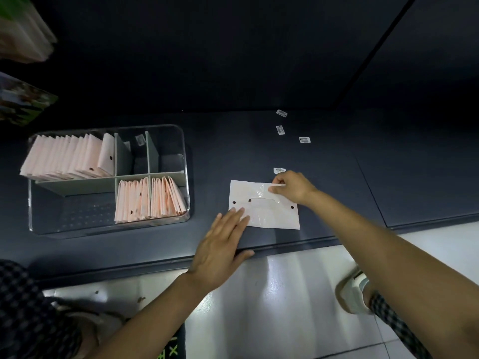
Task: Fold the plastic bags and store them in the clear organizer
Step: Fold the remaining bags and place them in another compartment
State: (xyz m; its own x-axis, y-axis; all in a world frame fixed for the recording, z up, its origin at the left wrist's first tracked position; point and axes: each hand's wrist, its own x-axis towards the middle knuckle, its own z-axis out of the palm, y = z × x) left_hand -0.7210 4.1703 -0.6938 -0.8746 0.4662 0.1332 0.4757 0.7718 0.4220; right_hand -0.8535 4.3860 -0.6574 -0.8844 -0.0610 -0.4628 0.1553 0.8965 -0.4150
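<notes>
Left hand [221, 244]: nearest of the two, flat with fingers straight, fingertips pressing the near-left corner of the bag; thumb lies along the counter's front edge.
Right hand [291, 186]: reaches further in, fingers curled, pinching a small white strip at the bag's far-right edge.
Bag [269, 211]: pale, flat on the counter, right of the organizer and apart from it; a handle cut-out shows in its middle, dark round holes near the left and right sides.
Organizer [108, 177]: clear, divided by grey partitions, on the counter's left part.
Folded bags [67, 158]: pink, stood on edge in a row in the far-left compartment; two more rows fill the two near-right compartments.
Other compartments: near-left one and the two far-right ones hold no bags; a small label shows at one far-right one, whether inside or stuck on the wall I cannot tell.
Labels [280, 130]: four small white stickers on the counter beyond the bag, one just beside the right hand.
Counter [337, 177]: dark, matte.
Floor [285, 294]: pale glossy tiles below the counter edge.
Shoe [350, 294]: white, on the floor at right.
</notes>
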